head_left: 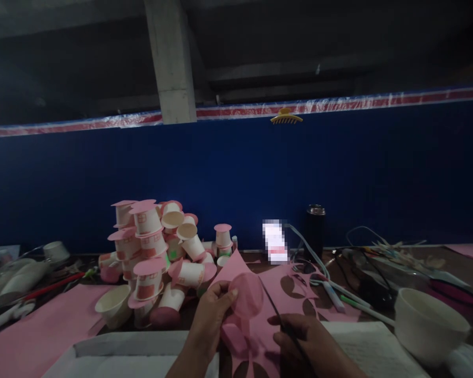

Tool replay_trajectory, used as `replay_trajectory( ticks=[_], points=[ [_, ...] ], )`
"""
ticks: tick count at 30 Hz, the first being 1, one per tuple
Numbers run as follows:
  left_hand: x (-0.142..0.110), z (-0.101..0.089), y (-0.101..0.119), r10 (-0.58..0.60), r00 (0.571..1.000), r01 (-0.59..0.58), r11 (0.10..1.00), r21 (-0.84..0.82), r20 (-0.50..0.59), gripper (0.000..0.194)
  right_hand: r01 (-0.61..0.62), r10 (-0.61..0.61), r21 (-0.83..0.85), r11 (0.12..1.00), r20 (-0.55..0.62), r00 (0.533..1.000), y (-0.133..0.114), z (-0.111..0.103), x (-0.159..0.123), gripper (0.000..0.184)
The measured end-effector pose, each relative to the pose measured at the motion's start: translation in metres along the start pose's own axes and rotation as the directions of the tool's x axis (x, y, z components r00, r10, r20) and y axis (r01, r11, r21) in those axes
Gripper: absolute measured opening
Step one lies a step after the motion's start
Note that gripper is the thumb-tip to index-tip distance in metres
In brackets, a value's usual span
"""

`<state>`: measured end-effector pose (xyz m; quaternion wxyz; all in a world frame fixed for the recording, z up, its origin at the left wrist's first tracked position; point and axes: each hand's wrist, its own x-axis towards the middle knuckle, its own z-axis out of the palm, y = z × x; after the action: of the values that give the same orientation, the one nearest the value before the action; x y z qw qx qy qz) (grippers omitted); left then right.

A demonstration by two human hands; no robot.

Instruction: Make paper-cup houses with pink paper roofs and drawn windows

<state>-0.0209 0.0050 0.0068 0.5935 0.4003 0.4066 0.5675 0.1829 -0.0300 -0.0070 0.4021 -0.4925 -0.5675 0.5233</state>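
Note:
A round pink paper disc (248, 295) is pinched upright between the thumb and fingers of my left hand (209, 319). My right hand (305, 336) is closed on a thin dark stick-like tool (271, 300), whose upper end reaches the disc's right edge. I cannot make out its exact kind. Beneath both hands lies pink paper (271, 273) with round holes cut in it. To the left, white paper cups (148, 287) with pink discs on them are stacked and heaped; some bear drawn windows.
A cream bowl (112, 306) and a white tray (130, 362) stand at left. At right are a large white cup (429, 323), a written sheet (364, 346) and a marker (333, 296). Behind stand a lit phone (275, 241), a dark flask (315, 231) and a blue partition (228, 173).

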Motion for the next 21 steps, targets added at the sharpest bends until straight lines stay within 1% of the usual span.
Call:
replay_trajectory(
  ticks=[3,8,12,15,21],
  points=[
    [0.001,-0.0012,0.0,0.007,1.0,-0.007,1.0,-0.001,0.022,0.034,-0.001,0.001,-0.008,1.0,0.005,1.0,-0.004,0.0002,-0.0029,0.048],
    [-0.0033,0.0032,0.0036,0.035,0.999,-0.034,0.999,0.027,-0.03,0.036,0.008,-0.007,-0.028,1.0,0.034,0.999,-0.0027,-0.0007,-0.0028,0.052],
    [-0.0021,0.002,0.0012,0.027,1.0,-0.027,0.999,-0.017,0.006,0.031,0.03,-0.029,-0.066,0.997,0.028,0.999,-0.0015,-0.0022,-0.0015,0.05],
    [0.0015,-0.0018,-0.0025,0.005,0.999,-0.005,1.0,-0.024,0.032,0.028,0.019,-0.017,-0.059,0.998,0.032,0.999,-0.0012,-0.0025,-0.0011,0.049],
    [0.0048,-0.0048,-0.0055,-0.002,0.999,0.002,1.0,-0.003,0.038,0.032,0.045,-0.044,-0.09,0.995,0.009,0.999,0.0009,-0.0033,0.0,0.047]
  ],
)
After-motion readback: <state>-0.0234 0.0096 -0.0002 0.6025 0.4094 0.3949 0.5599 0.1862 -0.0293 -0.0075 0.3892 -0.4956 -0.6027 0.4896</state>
